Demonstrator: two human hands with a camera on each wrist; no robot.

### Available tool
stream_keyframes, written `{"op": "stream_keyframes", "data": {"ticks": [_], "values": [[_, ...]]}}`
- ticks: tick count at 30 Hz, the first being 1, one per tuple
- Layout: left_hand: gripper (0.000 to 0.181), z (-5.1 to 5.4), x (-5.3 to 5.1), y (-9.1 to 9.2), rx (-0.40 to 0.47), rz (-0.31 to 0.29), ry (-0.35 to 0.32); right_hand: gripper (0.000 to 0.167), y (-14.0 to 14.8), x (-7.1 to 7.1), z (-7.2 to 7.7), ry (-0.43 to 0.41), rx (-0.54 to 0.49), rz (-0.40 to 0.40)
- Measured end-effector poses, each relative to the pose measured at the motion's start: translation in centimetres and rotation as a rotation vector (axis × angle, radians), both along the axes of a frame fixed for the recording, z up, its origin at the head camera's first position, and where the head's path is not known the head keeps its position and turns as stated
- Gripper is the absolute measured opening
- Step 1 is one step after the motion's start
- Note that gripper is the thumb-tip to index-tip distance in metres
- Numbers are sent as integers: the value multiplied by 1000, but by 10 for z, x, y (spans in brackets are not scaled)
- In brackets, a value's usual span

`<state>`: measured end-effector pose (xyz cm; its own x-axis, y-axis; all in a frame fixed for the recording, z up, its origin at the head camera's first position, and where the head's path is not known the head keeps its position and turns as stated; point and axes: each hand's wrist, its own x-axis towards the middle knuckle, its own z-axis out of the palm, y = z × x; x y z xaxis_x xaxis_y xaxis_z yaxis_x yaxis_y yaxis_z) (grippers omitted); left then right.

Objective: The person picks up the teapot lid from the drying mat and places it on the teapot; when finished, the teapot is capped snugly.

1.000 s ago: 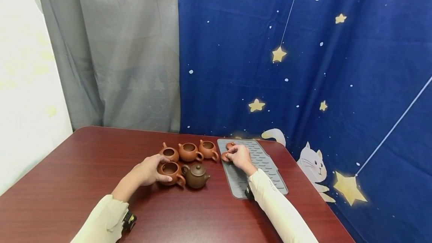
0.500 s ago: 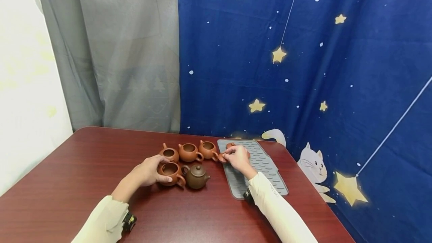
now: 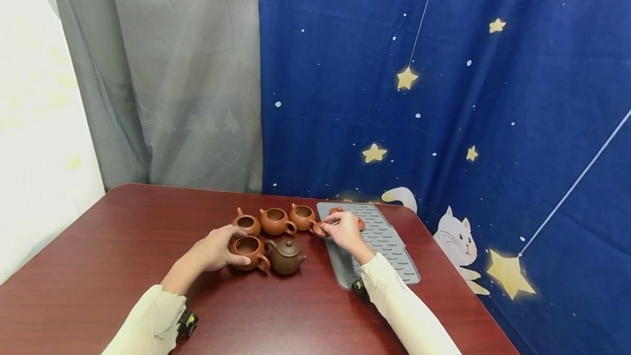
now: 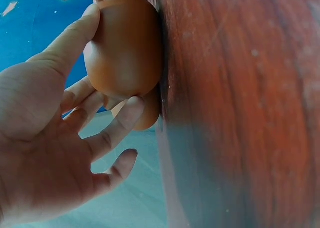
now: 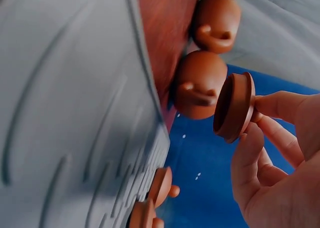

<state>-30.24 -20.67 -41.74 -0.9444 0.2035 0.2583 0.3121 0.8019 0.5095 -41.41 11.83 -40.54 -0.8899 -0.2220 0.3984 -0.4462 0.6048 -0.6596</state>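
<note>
My left hand [image 3: 217, 248] grips the body of a lidless reddish-brown clay teapot [image 3: 248, 245], thumb on the near side and fingers round the left. In the left wrist view that teapot [image 4: 125, 45] stands on the table. My right hand [image 3: 346, 233] pinches a clay teapot lid [image 5: 235, 107] by its knob, raised by the grey mat's [image 3: 384, 245] left edge. Three more lidless clay teapots stand behind: one at left [image 3: 247, 224], one in the middle [image 3: 274, 221], one at right [image 3: 303, 217]. A dark brown teapot [image 3: 286, 259] wears its lid.
Two more lids lie on the mat beyond my right hand, one farther back [image 3: 336, 210] and one at right [image 3: 361, 224], partly covered by the hand. The dark red table [image 3: 148, 234] ends before a grey curtain [image 3: 192, 70] and a blue starry curtain [image 3: 320, 97].
The right hand has carried the lid up off the mat and leftward, towards the rear right teapot. My left hand keeps its hold on the front teapot.
</note>
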Motion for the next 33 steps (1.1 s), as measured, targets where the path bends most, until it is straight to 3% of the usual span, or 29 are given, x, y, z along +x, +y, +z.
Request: {"op": "stream_keyframes", "data": {"ticks": [23,33], "values": [[61,2,1,-1,18,-24,-1,6,-29,23,10,82,-7,28],[61,0,1,-1,24,-28,3,10,-40,33,12,96,-39,79]]}}
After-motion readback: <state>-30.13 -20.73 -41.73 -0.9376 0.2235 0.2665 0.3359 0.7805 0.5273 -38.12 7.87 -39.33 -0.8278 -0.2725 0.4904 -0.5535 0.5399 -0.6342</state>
